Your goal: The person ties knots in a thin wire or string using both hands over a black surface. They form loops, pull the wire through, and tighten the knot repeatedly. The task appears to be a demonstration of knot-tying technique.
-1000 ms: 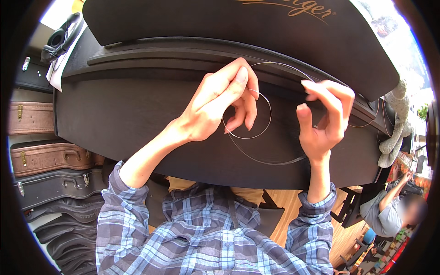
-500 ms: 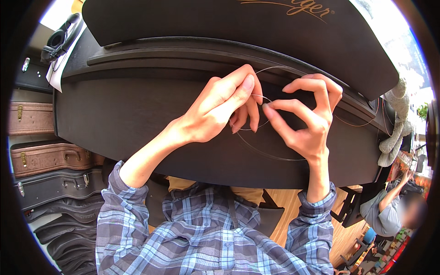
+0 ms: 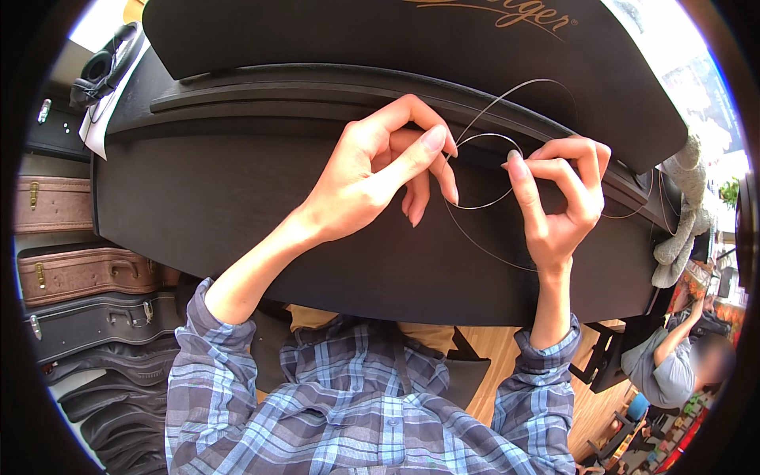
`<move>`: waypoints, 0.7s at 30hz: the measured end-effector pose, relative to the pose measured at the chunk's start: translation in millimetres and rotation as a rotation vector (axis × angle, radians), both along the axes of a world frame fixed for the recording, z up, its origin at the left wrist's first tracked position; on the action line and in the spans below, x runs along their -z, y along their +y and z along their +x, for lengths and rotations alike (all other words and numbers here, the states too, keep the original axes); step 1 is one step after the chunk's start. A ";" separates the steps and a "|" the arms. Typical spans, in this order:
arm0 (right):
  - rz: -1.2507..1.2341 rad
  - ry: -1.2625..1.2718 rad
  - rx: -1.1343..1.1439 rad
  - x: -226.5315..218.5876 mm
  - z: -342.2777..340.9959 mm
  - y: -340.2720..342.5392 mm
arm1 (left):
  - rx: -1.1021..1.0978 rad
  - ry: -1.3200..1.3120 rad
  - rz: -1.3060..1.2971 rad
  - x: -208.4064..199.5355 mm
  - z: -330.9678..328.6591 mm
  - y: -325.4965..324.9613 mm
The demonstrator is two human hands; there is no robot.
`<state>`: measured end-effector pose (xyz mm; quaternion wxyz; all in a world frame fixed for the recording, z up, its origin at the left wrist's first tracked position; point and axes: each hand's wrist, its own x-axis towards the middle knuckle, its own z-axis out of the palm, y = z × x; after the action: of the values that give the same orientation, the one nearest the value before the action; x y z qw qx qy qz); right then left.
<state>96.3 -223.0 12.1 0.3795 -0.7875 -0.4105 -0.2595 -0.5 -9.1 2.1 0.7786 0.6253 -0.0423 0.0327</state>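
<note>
A thin, pale metal string (image 3: 488, 134) runs between my hands, bent into a small ring with a wider loop behind and below it. My left hand (image 3: 360, 178) pinches the string between thumb and index finger at the left side of the ring, its other fingers curled loosely beneath. On the ring's right side, my right hand (image 3: 566, 198) grips the string between thumb and index finger, its other fingers bent. Both hands are above the closed black lid of a piano-like cabinet (image 3: 237, 178). Part of the wide loop passes behind my right hand.
A black upright panel (image 3: 356, 39) with gold lettering rises behind the lid. Headphones (image 3: 99, 70) and white paper lie at the far left. Instrument cases (image 3: 87, 273) are stacked on the left. A grey plush thing (image 3: 682, 222) hangs at the right, with another person (image 3: 665, 368) beyond.
My hands have moved apart, the right one going rightward. The small ring between them is now wider and plainly visible, and the larger loop stands higher against the panel.
</note>
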 end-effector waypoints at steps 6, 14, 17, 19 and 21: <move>0.071 0.017 0.030 0.6 2.1 -0.8 | 0.043 -0.029 -0.039 -2.8 -0.2 0.6; 0.049 0.012 0.023 1.2 2.9 -1.4 | 0.087 -0.039 0.033 -3.7 -0.1 -1.1; 0.044 0.023 0.030 1.2 2.4 -1.5 | 0.091 -0.040 0.027 -3.7 -0.1 0.0; 0.039 0.026 0.039 1.2 2.1 -1.9 | 0.092 -0.044 0.028 -3.7 -0.1 0.1; 0.028 0.016 0.036 1.2 2.4 -2.3 | 0.094 -0.051 0.027 -3.7 -0.1 0.0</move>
<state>98.7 -225.3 11.0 0.3893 -0.7913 -0.3896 -0.2657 -0.6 -9.1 5.9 0.7695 0.6319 -0.0916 0.0115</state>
